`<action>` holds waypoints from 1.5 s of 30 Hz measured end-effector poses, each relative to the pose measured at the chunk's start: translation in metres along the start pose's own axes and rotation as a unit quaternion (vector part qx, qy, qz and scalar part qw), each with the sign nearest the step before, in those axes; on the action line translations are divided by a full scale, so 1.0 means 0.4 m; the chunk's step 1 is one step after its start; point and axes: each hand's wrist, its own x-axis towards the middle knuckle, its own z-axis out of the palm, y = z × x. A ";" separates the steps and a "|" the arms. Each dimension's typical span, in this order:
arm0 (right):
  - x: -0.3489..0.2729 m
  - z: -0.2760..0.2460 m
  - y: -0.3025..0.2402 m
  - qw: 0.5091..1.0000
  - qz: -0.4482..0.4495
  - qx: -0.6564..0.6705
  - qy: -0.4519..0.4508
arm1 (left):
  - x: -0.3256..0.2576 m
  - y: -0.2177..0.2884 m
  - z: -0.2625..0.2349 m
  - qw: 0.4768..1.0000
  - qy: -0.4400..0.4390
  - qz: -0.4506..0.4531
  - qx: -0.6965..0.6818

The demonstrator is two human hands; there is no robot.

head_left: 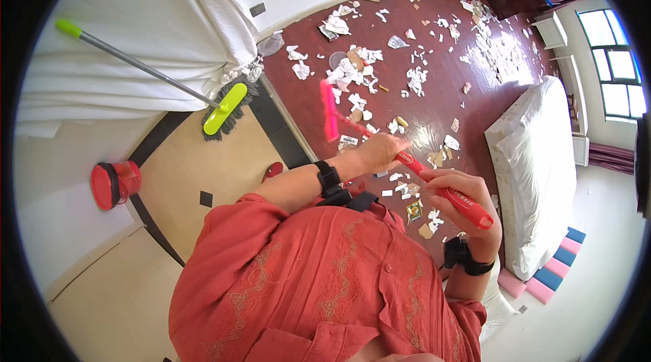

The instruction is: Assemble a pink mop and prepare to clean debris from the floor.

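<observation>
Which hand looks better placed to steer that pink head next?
Probably the left hand: it grips the red stick nearer the pink head, while the right hand holds it closer to the far end.

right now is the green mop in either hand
No, the left hand and right hand both grip the red handle, while the mop stands apart.
</observation>
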 end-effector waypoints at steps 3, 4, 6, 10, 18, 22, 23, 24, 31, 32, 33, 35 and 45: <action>0.018 -0.049 0.066 0.996 0.050 0.060 -0.046 | -0.017 -0.030 0.057 0.998 -0.048 -0.033 0.026; 0.031 -0.042 0.095 0.996 0.048 0.061 -0.043 | -0.027 -0.041 0.072 0.994 -0.080 -0.061 0.034; 0.056 -0.021 0.159 0.989 0.090 0.098 -0.057 | -0.037 -0.072 0.118 0.991 -0.090 -0.094 0.035; 0.055 -0.034 0.166 1.000 0.018 -0.015 -0.017 | 0.004 -0.081 0.151 0.990 -0.068 -0.120 0.016; 0.002 -0.087 0.176 0.988 -0.143 -0.063 -0.013 | 0.139 -0.042 0.130 0.992 -0.022 -0.097 0.073; 0.025 -0.100 0.184 0.983 -0.181 -0.027 0.016 | 0.126 -0.052 0.071 0.995 0.042 -0.031 0.090; 0.039 -0.099 0.196 0.986 -0.168 -0.012 0.017 | 0.116 -0.054 0.059 0.992 0.069 -0.069 0.083; 0.062 -0.096 0.211 0.984 -0.176 -0.010 0.018 | 0.109 -0.055 0.047 0.987 0.096 -0.106 0.076; 0.267 -0.050 0.292 0.988 -0.142 0.047 0.040 | 0.066 -0.179 -0.058 0.974 0.113 -0.176 0.082; 0.299 -0.041 0.299 0.990 -0.036 0.136 0.009 | 0.065 -0.209 -0.074 0.972 0.106 -0.183 0.100; 0.330 -0.031 0.309 0.972 0.073 0.223 -0.021 | 0.065 -0.253 -0.087 0.976 0.092 -0.175 0.093; 0.389 -0.012 0.344 0.971 0.075 0.229 -0.003 | 0.075 -0.336 -0.095 0.981 0.066 -0.157 0.091; 0.599 -0.205 0.167 0.995 -0.005 0.029 0.099 | 0.415 -0.416 -0.282 0.997 0.000 -0.072 -0.034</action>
